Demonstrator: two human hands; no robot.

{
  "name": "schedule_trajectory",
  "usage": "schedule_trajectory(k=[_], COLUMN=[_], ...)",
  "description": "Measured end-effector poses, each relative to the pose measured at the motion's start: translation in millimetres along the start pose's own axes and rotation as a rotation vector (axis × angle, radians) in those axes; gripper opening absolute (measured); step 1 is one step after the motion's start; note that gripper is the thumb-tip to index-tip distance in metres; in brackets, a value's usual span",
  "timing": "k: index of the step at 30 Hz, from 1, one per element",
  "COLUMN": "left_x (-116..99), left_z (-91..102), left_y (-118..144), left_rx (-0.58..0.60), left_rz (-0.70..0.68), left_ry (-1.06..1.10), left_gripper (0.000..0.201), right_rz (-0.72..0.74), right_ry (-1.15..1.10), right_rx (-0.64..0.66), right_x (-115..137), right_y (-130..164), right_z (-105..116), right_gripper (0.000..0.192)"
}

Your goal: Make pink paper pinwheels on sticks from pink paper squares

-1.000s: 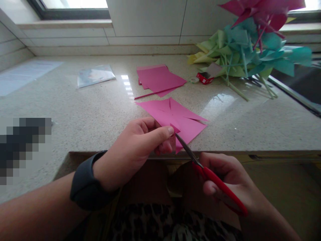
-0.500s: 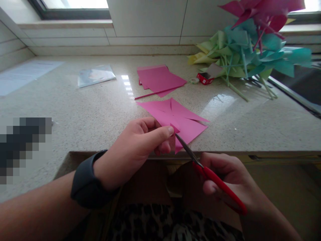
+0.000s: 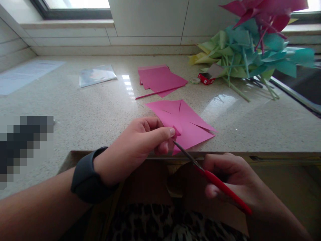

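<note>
Left hand: thumb and fingers pinching near corner of pink paper square, lifting that corner off countertop. Dark wristband on same wrist. Right hand: closed round red-handled scissors, blade tips just right of pinching thumb, touching or nearly touching near edge of sheet; blades too thin in view to say parted or closed.

Change against half a second ago: sheet turned and slid rightward, far corner now lying further right; scissor tips lower, at paper's near edge and no longer higher up against sheet. Judged: sheet repositioned between cuts; diagonal slits already visible toward centre.

Beyond left hand: stack of pink sheets with thin pink stick alongside. Far beyond right hand: heap of finished pinwheels, small red tape dispenser near it.
</note>
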State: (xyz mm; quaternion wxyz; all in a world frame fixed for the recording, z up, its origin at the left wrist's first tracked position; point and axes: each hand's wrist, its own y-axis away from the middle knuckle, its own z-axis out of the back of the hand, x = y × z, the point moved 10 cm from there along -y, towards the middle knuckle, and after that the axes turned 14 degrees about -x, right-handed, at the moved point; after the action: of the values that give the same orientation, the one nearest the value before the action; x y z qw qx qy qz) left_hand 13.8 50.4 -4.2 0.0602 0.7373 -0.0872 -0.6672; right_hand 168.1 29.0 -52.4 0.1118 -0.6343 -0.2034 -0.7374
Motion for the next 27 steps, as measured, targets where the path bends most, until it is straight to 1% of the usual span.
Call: schedule_trajectory(k=[4,7,11,14,16,18,23,27], left_x=[0,-1,0,2,3,3,5,6], left_z=[-0.2,-0.8,0.3,4.4,5.1,4.0,5.1,6.2], left_y=[-1,-2,-2,-3,-3,-3,-3,-2], left_rx=[0.002,0.002,-0.022,-0.077,-0.094,-0.085,-0.069,-0.071], left_rz=[-0.001,-0.013,-0.018,-0.006,0.012,0.03,0.045,0.051], left_ry=[0.007,0.017,0.026,0.024,0.048,0.056,-0.022,-0.068], left_gripper=[0.032,0.032,0.035,0.035,0.032,0.027,0.012,0.011], right_rz=[0.0,0.012,0.029,0.019,0.028,0.043,0.023,0.019], right_ry=[0.036,0.058,-0.032,-0.078,-0.071,-0.075,-0.077,-0.104], right_rx=[0.026,0.018,-0.001,-0.018,-0.027,-0.037,-0.077,-0.081], right_x=[-1,0,7,6,5,5,3,2], right_y=[2,5,8,7,6,5,5,7], right_z=[2,6,6,6,7,9,13,14], right_gripper=[0.045,0.046,0.045,0.044,0.044,0.043,0.043,0.041])
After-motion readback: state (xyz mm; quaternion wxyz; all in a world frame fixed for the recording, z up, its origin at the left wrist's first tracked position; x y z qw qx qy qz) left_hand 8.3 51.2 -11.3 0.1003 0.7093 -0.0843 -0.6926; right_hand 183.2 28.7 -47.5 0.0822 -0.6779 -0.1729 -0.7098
